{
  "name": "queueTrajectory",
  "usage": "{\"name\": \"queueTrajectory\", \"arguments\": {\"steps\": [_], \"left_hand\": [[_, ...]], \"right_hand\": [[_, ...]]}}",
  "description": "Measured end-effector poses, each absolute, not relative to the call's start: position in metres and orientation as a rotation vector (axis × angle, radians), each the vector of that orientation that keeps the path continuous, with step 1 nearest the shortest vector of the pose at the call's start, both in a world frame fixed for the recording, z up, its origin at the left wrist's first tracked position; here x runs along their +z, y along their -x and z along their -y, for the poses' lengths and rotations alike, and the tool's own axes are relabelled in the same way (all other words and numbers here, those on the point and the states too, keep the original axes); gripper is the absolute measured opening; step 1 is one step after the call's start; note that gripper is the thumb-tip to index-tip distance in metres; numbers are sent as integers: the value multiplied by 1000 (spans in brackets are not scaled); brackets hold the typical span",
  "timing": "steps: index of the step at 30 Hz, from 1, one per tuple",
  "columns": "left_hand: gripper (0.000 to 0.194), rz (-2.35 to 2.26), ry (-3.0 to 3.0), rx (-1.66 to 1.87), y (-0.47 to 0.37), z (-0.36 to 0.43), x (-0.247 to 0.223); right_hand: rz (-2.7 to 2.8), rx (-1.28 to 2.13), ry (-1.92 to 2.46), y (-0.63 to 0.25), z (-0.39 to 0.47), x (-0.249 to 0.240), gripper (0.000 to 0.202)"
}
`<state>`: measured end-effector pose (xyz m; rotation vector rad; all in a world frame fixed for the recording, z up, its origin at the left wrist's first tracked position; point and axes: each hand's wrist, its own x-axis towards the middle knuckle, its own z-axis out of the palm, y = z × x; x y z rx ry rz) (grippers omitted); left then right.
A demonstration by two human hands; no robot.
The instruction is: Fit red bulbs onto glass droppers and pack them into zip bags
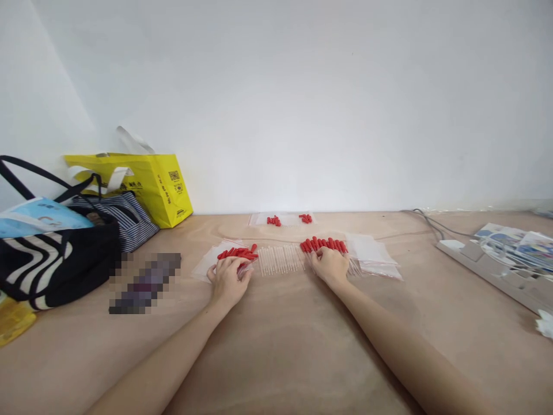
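Note:
My left hand point(230, 279) lies over the left heap of red-tipped pieces point(237, 252), its fingers spread and curved, thumb apart from forefinger. Clear plastic bags point(208, 262) lie under and beside it. With fingers bent together, my right hand point(332, 265) touches the near side of a row of red-capped thin sticks point(329, 244); what its fingertips hold, if anything, is hidden. Between the hands, pale thin sticks point(280, 259) lie side by side. To the right of the red row is a stack of clear zip bags point(375, 256).
Toward the wall lies a clear bag with two red clusters point(273, 221). On the left are a yellow bag point(168, 196), a striped pouch point(136, 219), a black bag point(82, 259) and a blurred-out item point(144, 285). At right sit a whitish long tray-like object point(484, 271), cables and printed papers point(536, 248).

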<state>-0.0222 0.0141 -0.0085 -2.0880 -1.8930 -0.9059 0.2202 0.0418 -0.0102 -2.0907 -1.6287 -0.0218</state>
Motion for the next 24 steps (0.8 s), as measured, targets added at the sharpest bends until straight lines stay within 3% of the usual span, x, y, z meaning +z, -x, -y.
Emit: {"name": "queueTrajectory", "arguments": {"steps": [19, 24], "left_hand": [[15, 1952, 1928, -780, 32, -29, -7], [19, 1773, 2048, -696, 36, -39, 0]], "right_hand": [[1877, -86, 2033, -200, -42, -5, 25], [1897, -26, 2120, -189, -48, -1, 29]]}}
